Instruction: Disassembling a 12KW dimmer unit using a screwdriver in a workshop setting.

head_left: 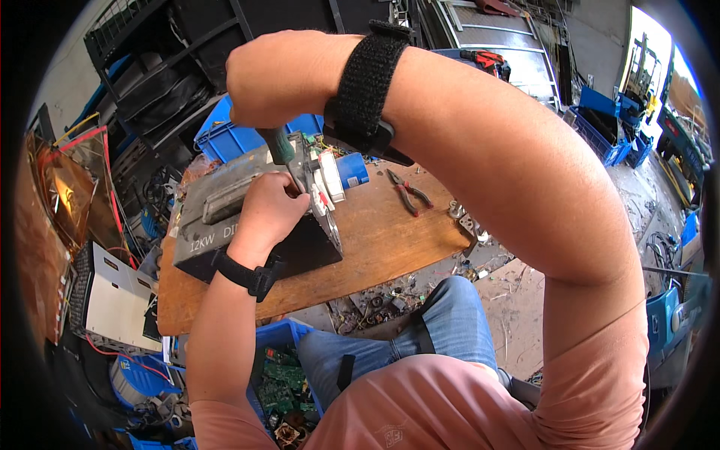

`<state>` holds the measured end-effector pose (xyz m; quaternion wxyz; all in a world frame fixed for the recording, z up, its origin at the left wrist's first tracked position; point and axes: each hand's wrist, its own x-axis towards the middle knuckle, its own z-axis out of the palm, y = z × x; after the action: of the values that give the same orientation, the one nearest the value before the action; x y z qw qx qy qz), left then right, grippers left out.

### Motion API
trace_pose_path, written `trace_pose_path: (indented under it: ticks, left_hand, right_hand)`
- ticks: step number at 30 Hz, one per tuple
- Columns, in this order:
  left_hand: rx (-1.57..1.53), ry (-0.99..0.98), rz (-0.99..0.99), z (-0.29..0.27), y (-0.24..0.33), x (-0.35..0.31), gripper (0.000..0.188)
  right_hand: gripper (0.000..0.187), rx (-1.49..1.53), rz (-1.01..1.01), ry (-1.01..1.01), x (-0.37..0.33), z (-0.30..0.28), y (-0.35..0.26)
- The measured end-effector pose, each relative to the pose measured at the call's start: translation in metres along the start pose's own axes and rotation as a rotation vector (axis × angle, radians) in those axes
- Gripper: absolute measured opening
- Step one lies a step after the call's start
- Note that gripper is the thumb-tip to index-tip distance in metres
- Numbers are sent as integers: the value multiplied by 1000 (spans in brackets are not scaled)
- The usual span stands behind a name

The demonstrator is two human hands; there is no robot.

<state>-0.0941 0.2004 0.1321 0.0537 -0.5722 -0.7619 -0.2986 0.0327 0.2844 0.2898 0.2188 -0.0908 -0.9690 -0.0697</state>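
A dark grey metal box with a carrying handle on top lies on the wooden table. At its right end sit a white flange and a round blue socket. Raised above the box, my right hand is closed around the dark green handle of a screwdriver, whose shaft points down to the box's end edge. There my left hand rests on the box, thumb and fingers pinched beside the shaft. What those fingers hold is hidden.
Red-handled pliers lie on the wooden table, right of the box. Beyond it stands a blue crate. By my legs, a blue bin holds green circuit boards. Scraps litter the floor. A red drill lies further back.
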Motion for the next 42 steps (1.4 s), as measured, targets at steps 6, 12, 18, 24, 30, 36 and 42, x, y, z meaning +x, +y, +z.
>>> trace_pose_path:
  ticks: [6, 12, 18, 24, 30, 36, 42]
  left_hand:
    - [-5, -6, 1, 0, 2, -1, 14]
    - [13, 10, -27, 1, 2, -3, 14]
    - [-20, 341, 167, -16, 15, 5, 6]
    - [126, 273, 243, -46, 19, -28, 7]
    - [134, 482, 565, -55, 33, -31, 16]
    - [340, 635, -9, -96, -45, 44, 52]
    - [98, 679, -176, -110, -81, -46, 37]
  right_hand:
    - [32, -3, 26, -65, -5, -7, -4]
    - [30, 98, -122, -29, -5, -1, -8]
    - [23, 14, -256, 157, -28, -44, -7]
    - [19, 191, -200, 796, -123, -23, 10]
    - [45, 480, 189, 1142, -246, 60, 14]
    - [42, 628, 228, 971, -267, 82, 7]
    - [38, 892, 455, 861, -308, 116, 18]
